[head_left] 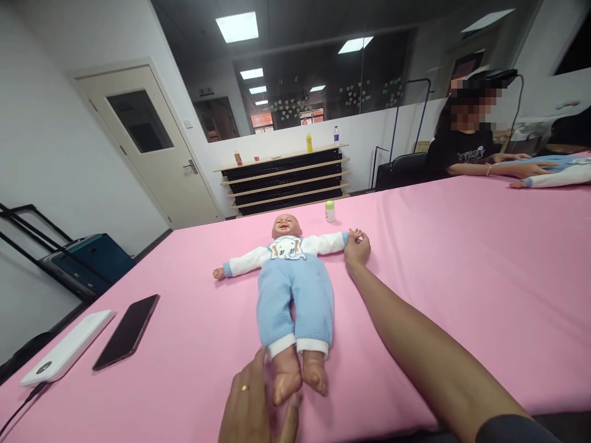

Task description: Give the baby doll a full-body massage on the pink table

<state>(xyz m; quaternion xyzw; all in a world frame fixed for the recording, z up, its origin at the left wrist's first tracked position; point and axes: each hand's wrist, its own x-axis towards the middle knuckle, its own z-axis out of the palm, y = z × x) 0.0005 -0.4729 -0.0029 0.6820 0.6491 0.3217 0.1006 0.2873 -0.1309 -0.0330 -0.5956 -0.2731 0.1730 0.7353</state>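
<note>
A baby doll in a white and light-blue elephant outfit lies face up, arms spread, its head towards the far edge. My right hand reaches forward and is closed on the doll's hand at the cuff of the right-side sleeve. Beside the bare foot on the left, my left hand rests low on the cloth, fingers stretched and thumb apart, holding nothing; a ring shows on one finger. Whether its thumb touches the foot I cannot tell. A small white bottle with a green cap stands beyond the doll's right-side arm.
Pink cloth covers the table. At left lie a dark phone and a white power bank with a cable. Another person sits at the far right, hands on a similar doll. A shelf stands beyond the table.
</note>
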